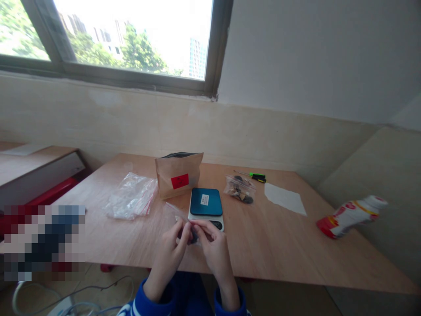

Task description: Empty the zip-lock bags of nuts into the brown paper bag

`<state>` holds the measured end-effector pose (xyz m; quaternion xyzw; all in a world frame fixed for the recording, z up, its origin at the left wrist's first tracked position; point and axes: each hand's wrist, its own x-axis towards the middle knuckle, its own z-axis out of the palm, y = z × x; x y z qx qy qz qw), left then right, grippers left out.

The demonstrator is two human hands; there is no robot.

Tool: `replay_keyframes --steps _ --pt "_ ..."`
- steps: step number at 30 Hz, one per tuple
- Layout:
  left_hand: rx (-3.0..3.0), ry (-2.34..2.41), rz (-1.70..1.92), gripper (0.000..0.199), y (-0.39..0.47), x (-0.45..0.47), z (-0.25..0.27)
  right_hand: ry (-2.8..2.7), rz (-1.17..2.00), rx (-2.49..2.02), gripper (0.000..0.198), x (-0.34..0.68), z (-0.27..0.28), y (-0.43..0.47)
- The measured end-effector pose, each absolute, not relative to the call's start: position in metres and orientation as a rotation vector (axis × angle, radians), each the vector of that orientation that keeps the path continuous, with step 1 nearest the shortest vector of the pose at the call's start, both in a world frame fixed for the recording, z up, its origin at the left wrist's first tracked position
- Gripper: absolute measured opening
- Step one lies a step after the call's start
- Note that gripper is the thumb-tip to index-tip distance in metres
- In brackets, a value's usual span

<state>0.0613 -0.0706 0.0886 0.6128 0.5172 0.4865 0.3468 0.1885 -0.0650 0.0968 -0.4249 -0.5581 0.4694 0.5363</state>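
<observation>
Close to the table's front edge, my left hand (176, 240) and my right hand (210, 239) meet with fingertips pinched on a small clear zip bag (173, 210). Dark contents show in the bag below my fingers, partly hidden by them. Just beyond my hands lies a kitchen scale (206, 202) with a blue-green top and a white front panel. Behind it, to the left, stands an open brown paper pouch (179, 177) with a red label. What is inside the pouch cannot be seen.
Clear plastic zip bags (133, 197) lie in a pile at left. Right of the scale are a filled zip bag (240, 189), a green-black screwdriver (258, 176) and a white paper sheet (284, 198). A white-red bottle (350, 216) is near the right edge. Cables (88, 289) run along the floor.
</observation>
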Motion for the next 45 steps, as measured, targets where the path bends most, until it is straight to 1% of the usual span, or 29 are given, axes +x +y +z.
replay_keyframes --steps 3,6,11,20,25,31,35,40,45 --pt "1.568 1.374 1.251 0.036 -0.071 0.062 0.091 -1.28 1.083 -1.012 0.021 0.188 0.098 -0.064" --pt "1.538 1.378 1.265 0.037 -0.07 0.063 0.091 -1.23 1.121 -1.005 0.019 0.184 0.097 -0.065" --pt "1.529 1.381 1.331 0.034 -0.068 0.065 0.088 -1.211 1.063 -1.003 0.017 0.178 0.096 -0.066" --pt "1.658 1.271 1.319 0.025 -0.065 0.064 0.08 -1.215 0.928 -1.04 0.014 0.183 0.094 -0.064" --pt "1.6 1.275 1.268 0.025 -0.067 0.063 0.082 -1.257 1.02 -0.994 0.016 0.185 0.094 -0.065" --pt "1.61 1.286 1.268 0.027 -0.069 0.061 0.086 -1.251 1.072 -0.959 0.014 0.184 0.098 -0.066" --pt "1.669 1.226 1.245 0.027 -0.068 0.06 0.084 -1.213 1.063 -0.974 0.012 0.185 0.098 -0.065" --pt "1.666 1.213 1.263 0.026 -0.07 0.061 0.089 -1.162 1.081 -0.96 0.016 0.186 0.097 -0.064" --pt "1.706 1.322 1.201 0.029 -0.071 0.063 0.097 -1.022 0.982 -1.003 0.019 0.175 0.096 -0.066"
